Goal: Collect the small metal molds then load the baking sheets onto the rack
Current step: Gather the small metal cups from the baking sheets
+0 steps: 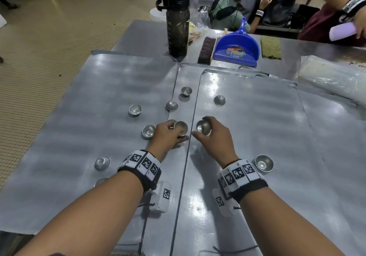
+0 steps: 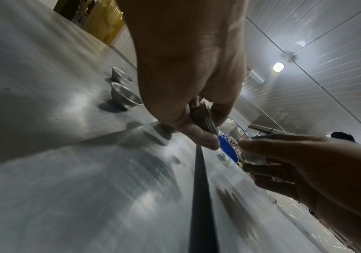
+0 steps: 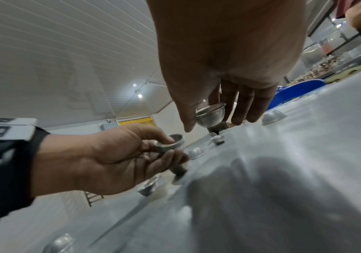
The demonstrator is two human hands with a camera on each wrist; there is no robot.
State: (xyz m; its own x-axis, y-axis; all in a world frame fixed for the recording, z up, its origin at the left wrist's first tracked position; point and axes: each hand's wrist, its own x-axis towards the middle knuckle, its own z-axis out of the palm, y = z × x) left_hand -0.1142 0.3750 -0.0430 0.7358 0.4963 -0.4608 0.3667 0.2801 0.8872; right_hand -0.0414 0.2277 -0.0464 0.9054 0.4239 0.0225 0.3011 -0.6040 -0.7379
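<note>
The left hand (image 1: 167, 131) grips a nested stack of molds (image 1: 181, 128); the right hand (image 1: 214, 131) pinches a single mold (image 1: 203, 127). Both are held close together above the seam between two baking sheets (image 1: 257, 136), mid-counter. The single mold lies just right of the stack, mouth tilted toward it. No legible writing on the molds.

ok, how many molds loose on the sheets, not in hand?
9 loose molds: far centre, far right, centre, left, beside left hand, behind it, near left, half hidden by the forearm, near right. Others may be hidden.
</note>
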